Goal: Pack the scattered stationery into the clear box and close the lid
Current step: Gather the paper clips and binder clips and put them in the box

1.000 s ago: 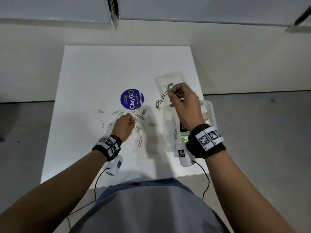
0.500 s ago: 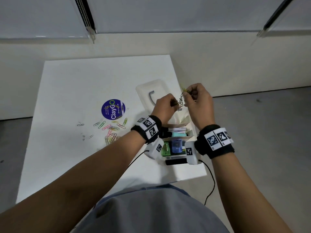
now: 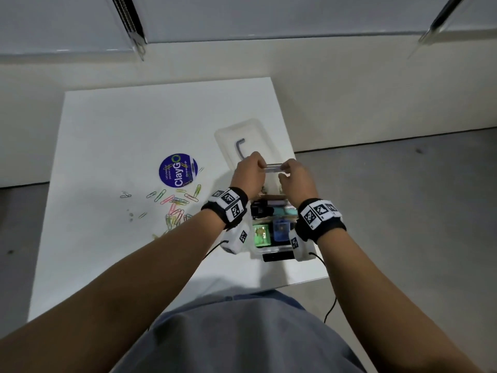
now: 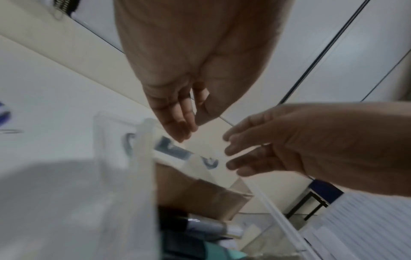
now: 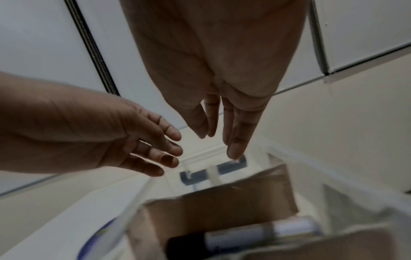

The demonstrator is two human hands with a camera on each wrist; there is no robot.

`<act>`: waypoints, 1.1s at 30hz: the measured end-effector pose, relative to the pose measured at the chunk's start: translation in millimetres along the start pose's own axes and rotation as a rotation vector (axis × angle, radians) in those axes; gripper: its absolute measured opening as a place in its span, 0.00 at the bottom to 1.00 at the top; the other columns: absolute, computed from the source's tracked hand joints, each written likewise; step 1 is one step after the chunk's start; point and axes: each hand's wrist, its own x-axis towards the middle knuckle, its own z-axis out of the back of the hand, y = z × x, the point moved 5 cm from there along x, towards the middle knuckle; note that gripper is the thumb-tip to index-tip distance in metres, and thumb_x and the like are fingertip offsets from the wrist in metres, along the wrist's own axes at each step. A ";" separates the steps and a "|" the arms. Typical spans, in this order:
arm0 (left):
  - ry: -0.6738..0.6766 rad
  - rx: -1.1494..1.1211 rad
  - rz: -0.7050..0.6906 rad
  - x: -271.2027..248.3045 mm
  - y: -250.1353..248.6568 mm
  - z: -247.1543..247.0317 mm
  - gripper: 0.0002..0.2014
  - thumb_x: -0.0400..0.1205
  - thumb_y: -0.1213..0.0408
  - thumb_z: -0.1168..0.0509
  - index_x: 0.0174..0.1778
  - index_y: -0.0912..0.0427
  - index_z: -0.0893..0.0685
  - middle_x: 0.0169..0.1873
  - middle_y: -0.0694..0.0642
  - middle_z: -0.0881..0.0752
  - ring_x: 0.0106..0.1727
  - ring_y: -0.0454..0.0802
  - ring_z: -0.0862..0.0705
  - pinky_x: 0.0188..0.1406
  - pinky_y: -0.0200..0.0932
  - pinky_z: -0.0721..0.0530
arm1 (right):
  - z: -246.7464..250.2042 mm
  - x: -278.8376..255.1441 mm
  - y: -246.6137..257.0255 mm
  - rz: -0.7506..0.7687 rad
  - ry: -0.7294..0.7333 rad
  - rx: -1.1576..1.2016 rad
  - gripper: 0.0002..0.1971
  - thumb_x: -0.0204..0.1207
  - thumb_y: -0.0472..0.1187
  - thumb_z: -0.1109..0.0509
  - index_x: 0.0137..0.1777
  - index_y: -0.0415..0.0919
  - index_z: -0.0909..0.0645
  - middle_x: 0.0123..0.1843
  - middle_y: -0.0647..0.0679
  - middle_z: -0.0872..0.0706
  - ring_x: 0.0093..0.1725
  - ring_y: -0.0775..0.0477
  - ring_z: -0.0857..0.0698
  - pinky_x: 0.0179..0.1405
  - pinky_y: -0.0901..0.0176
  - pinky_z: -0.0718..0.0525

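- The clear box [image 3: 277,246] stands open at the near right edge of the white worktop [image 3: 121,125], right in front of you and between your two wrists.
- Inside it are a green item [image 3: 261,235], a blue item [image 3: 281,229], a black item [image 3: 259,210] and a piece of brown cardboard [image 5: 222,202] at the far end. What else is in there is too blurred to tell.
- Its lid [image 3: 242,130] lies flat on the worktop just beyond the box, with the grey handle [image 3: 240,148] showing through the clear plastic.
- Your left hand [image 3: 248,175] hangs over the far end of the box. The wrist cameras show its fingers loosely extended and pointing down, gripping nothing.
- Your right hand [image 3: 297,181] hangs just beside it over the same end, fingers straight and slightly spread, also holding nothing that can be made out.
- From the head camera, a short clear strip shows between the two hands. You cannot tell whether either hand touches it.
- Coloured paper clips [image 3: 174,208] lie scattered on the worktop to the left of the box, well outside it, some partly hidden under your left forearm.
- A round purple "ClayGo" disc [image 3: 178,170] lies flat just beyond the clips.
- Both hands and wrists cover the middle of the box from above.
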 end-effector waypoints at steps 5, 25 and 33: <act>-0.123 0.078 0.093 -6.7 77.9 47.1 0.09 0.76 0.73 0.40 0.49 0.59 0.20 0.49 0.58 0.16 0.49 0.55 0.17 0.49 0.50 0.18 | -45.2 -13.9 74.9 0.194 0.053 0.107 0.11 0.78 0.34 0.35 0.60 0.39 0.21 0.59 0.41 0.18 0.52 0.42 0.15 0.56 0.46 0.16; 0.071 0.446 0.461 -80.7 314.2 170.9 0.37 0.85 0.51 0.41 0.85 0.63 0.50 0.85 0.66 0.56 0.85 0.66 0.56 0.84 0.60 0.47 | -235.2 -20.6 128.7 0.114 0.551 -0.168 0.25 0.80 0.35 0.40 0.78 0.41 0.32 0.75 0.38 0.27 0.71 0.36 0.23 0.70 0.40 0.23; 0.254 0.409 0.188 -116.1 281.2 116.1 0.39 0.85 0.45 0.44 0.85 0.60 0.55 0.85 0.60 0.62 0.86 0.58 0.63 0.85 0.56 0.57 | -278.0 77.4 159.3 0.214 0.576 -0.405 0.36 0.80 0.52 0.36 0.84 0.56 0.49 0.87 0.40 0.58 0.82 0.26 0.46 0.76 0.32 0.32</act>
